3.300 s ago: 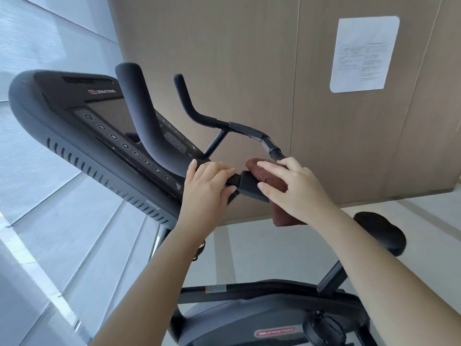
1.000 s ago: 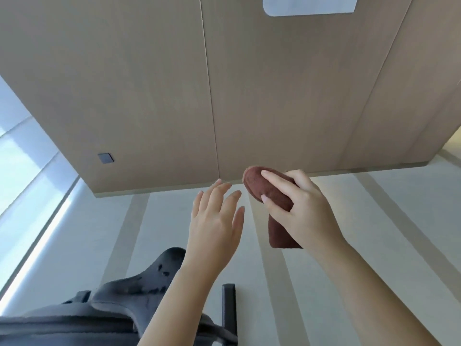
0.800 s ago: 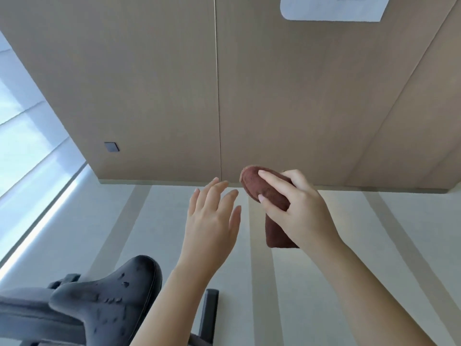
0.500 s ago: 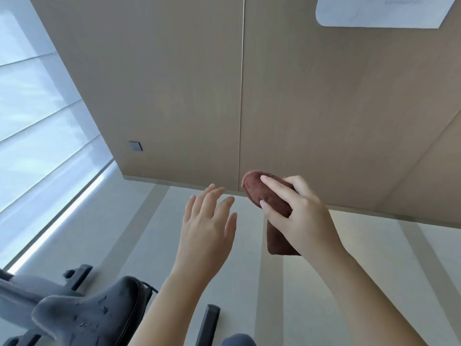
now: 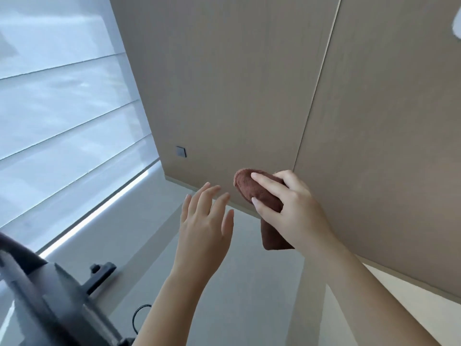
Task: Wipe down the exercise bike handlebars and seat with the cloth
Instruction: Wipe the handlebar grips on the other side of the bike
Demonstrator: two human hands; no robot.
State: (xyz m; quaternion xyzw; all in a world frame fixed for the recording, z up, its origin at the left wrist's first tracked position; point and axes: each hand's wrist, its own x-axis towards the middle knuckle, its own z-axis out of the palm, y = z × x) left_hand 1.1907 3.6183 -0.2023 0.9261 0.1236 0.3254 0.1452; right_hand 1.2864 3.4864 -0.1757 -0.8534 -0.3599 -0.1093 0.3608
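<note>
Fingers of the right hand are curled round the brown cloth, held in mid-air at 3 o'clock of the left hand, whose fingers are spread, nothing held. A blurred dark bike part is seen at 8 o'clock, well apart. Risk judged: with little of it sighted, patches could be left unwiped.

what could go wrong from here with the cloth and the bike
1. Only a dark part of the bike shows at the lower left edge, too blurred to pick out the seat. The open left hand is in the air apart from it, so reaching down without looking could bump the frame.
2. The right hand grips the cloth bunched, with a tail hanging below. It may wipe with little contact, or the tail may snag.
</note>
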